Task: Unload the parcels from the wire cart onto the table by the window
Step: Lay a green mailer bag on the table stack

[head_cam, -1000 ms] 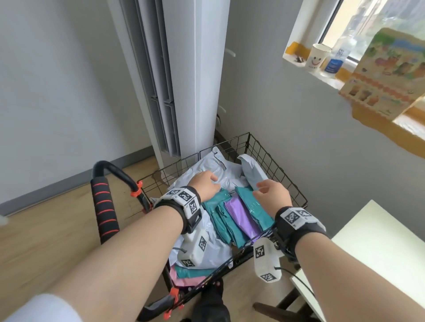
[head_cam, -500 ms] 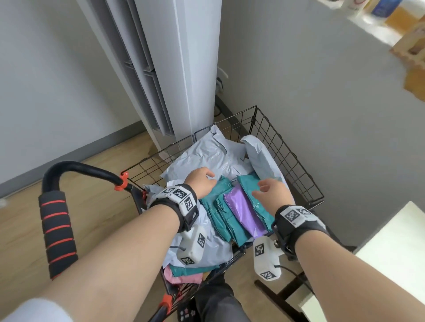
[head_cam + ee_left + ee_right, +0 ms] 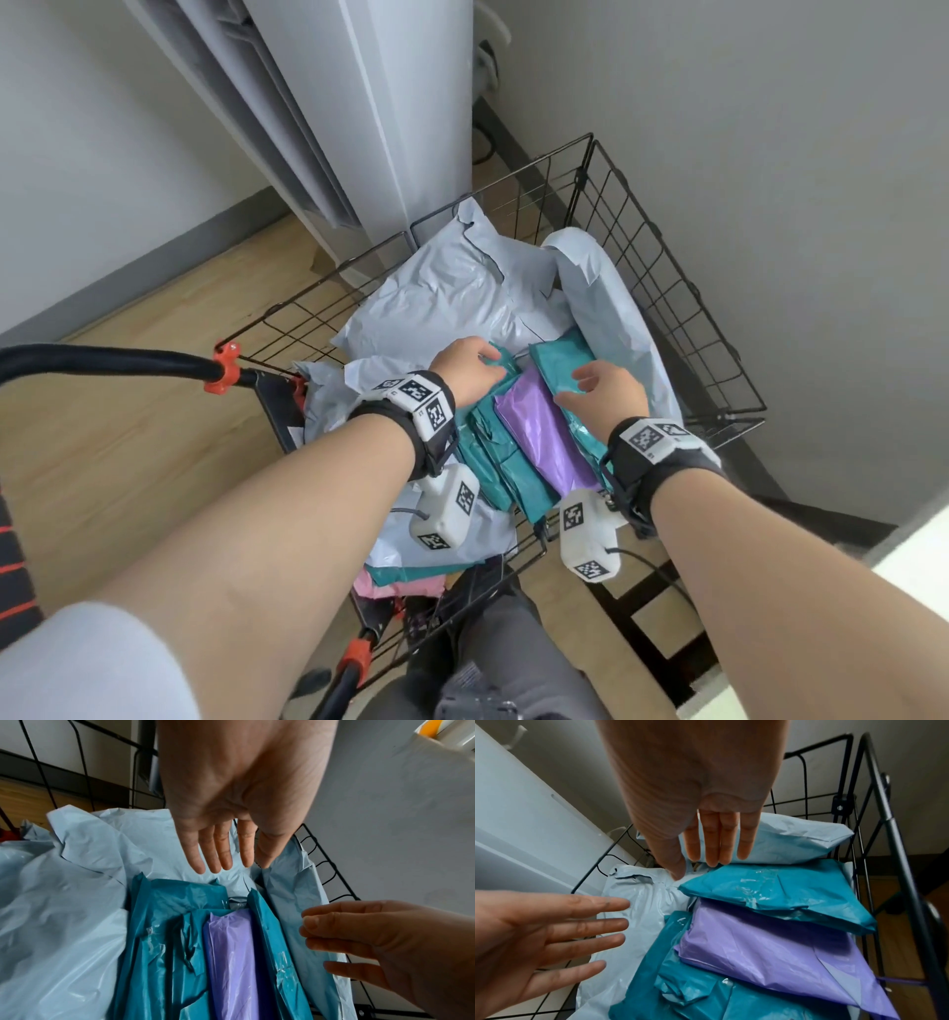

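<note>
1. The wire cart (image 3: 662,267) stands in a corner, near a tall white unit (image 3: 369,103) and a grey wall, and it is full of plastic mailer parcels.
2. On top of the pile lie several teal parcels: one teal parcel (image 3: 777,892) on the right, and crumpled teal ones (image 3: 488,457) on the left.
3. A purple parcel (image 3: 544,442) lies between them, its right edge tucked under the right teal parcel in the right wrist view.
4. Pale grey-blue parcels (image 3: 441,293) fill the far part of the cart and line its right side; one more lies under the teal ones on the near side.
5. A pink parcel (image 3: 405,586) shows low down at the near edge of the cart, under the others.
6. The left hand (image 3: 464,372) is over the far end of the left teal parcels, fingers (image 3: 221,850) stretched out and a little apart, gripping nothing. Whether the fingertips touch the plastic cannot be told.
7. The right hand (image 3: 606,393) is over the right teal parcel, fingers (image 3: 718,839) straight and close together, thumb spread, holding nothing.
8. The two hands sit apart, with the purple parcel between them.
9. The black cart handle (image 3: 102,357) with an orange clip runs off to the left.
10. A corner of the pale desk (image 3: 919,575) shows at the near right; no parcel is seen on that part.
</note>
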